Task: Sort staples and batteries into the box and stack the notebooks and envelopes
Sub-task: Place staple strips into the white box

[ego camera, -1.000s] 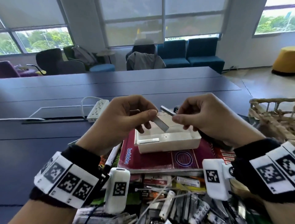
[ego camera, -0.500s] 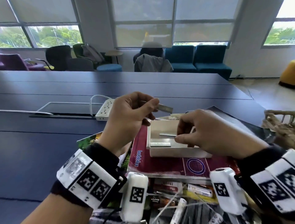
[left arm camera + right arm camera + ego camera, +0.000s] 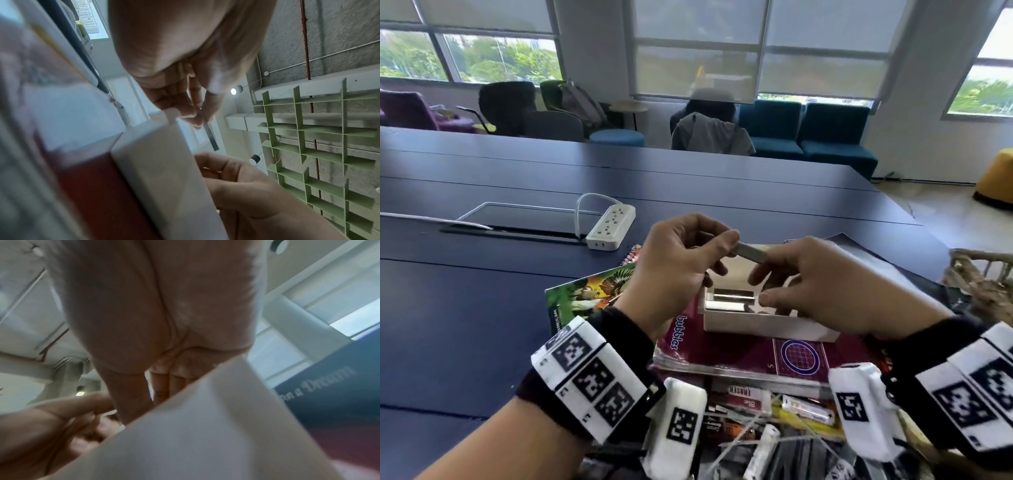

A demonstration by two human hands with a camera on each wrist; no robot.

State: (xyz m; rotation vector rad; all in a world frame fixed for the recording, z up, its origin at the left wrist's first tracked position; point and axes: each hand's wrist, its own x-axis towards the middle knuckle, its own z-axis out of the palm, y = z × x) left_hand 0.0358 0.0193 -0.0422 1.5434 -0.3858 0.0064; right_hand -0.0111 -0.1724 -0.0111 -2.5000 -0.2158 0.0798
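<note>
My left hand [image 3: 732, 243] pinches a grey staple strip [image 3: 751, 253] between thumb and forefinger, a little above a white box [image 3: 756, 325]. Two more staple strips [image 3: 732, 293] lie side by side in the box. My right hand [image 3: 760, 289] hovers over the box with relaxed fingers and holds nothing, its knuckles close to the strip's free end. The box stands on a maroon notebook [image 3: 739, 356], with a green notebook [image 3: 585, 294] to its left. Loose batteries [image 3: 808, 409] lie near me. The left wrist view shows the pinched strip [image 3: 210, 138], the box [image 3: 164, 170] and my right hand [image 3: 236, 178].
A white power strip [image 3: 613, 226] lies on the dark blue table [image 3: 482, 308] to the far left. A wicker basket [image 3: 983, 284] stands at the right edge. An eraser pack [image 3: 746, 399] sits in the clutter by my wrists. A dark book [image 3: 329, 394] lies behind the box.
My right hand laid a strip in the box and has come back up beside the left hand's strip. The left hand kept hold of its strip. The camera moved closer.
</note>
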